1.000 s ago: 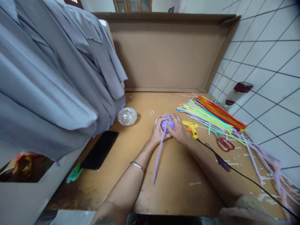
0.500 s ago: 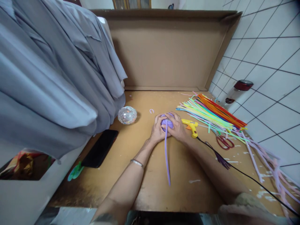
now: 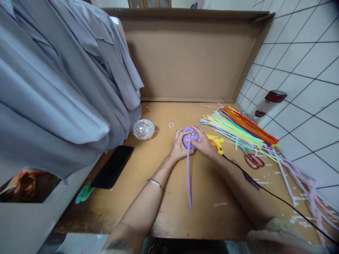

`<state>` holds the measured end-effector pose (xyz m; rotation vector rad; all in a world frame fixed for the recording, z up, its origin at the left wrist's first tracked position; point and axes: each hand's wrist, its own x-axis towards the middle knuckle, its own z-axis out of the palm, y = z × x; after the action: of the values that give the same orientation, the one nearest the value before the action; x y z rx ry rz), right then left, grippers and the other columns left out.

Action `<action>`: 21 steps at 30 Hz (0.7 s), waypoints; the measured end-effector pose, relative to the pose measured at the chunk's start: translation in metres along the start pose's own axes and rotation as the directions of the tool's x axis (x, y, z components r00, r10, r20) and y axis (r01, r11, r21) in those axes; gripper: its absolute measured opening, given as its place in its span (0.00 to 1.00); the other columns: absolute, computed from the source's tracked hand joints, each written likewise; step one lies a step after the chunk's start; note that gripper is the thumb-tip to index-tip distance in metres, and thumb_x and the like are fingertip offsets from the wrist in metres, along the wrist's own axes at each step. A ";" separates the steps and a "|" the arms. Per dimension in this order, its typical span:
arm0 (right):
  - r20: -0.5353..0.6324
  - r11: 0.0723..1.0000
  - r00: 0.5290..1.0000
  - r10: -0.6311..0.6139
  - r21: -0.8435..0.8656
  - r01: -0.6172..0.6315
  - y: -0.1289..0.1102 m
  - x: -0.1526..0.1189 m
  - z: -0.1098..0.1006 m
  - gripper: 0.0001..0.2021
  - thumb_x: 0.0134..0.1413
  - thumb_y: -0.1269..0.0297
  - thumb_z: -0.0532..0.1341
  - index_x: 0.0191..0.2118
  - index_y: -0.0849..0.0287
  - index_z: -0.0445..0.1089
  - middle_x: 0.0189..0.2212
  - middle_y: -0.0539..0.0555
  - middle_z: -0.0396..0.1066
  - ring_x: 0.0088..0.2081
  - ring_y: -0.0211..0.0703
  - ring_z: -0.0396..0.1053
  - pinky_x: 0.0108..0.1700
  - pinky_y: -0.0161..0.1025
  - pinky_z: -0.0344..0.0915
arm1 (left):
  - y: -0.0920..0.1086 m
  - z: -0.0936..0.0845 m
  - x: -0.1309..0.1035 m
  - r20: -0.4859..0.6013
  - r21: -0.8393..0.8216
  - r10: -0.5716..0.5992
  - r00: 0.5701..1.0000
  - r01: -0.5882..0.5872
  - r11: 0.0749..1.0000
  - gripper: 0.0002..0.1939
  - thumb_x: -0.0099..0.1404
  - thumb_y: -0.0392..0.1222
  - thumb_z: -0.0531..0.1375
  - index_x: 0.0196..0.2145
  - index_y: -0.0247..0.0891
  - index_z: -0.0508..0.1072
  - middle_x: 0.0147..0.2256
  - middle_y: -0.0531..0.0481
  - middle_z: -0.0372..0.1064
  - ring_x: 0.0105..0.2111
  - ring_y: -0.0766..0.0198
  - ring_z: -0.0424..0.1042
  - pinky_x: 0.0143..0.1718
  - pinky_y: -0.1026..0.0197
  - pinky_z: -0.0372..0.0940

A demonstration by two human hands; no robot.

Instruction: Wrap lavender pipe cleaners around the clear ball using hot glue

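Between my hands is a ball wrapped in purple pipe cleaner (image 3: 186,141), with a clear, faceted patch showing at its upper right. From it a loose purple length hangs toward me over the table. My left hand (image 3: 178,145) curls round the ball's left side and underside. On the other side, my right hand (image 3: 203,143) grips it, with the thumb near the base of the loose strand. A yellow glue gun (image 3: 217,143) lies just right of my right hand. Beyond my left hand lies a small pale curved piece (image 3: 171,125).
A clear faceted ball (image 3: 143,129) and a black phone (image 3: 113,167) are at left, near a grey cloth (image 3: 66,88). Colourful pipe cleaners (image 3: 238,127), red-handled scissors (image 3: 254,160) and a black cord (image 3: 286,204) lie at right. Cardboard (image 3: 185,60) stands behind.
The wrapped ball has turned in my hands, so its clear patch now shows. My right fingers have shifted off its top. The loose strand has swung slightly left.
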<state>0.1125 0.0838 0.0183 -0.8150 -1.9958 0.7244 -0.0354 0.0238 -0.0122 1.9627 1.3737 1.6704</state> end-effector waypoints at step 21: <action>-0.136 0.995 0.991 0.017 -0.091 -0.030 0.000 -0.013 0.023 0.41 0.50 0.54 0.66 0.68 0.57 0.56 0.64 0.66 0.60 0.66 0.58 0.59 0.68 0.61 0.56 | -0.006 0.004 0.004 -0.147 -0.107 -0.093 0.985 0.078 0.991 0.45 0.40 0.57 0.77 0.52 0.41 0.65 0.54 0.39 0.63 0.57 0.47 0.68 0.60 0.44 0.64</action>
<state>0.0989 0.0694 0.0012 -0.9194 -1.9121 0.5779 -0.0350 0.0317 -0.0145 1.7280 1.3734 1.8439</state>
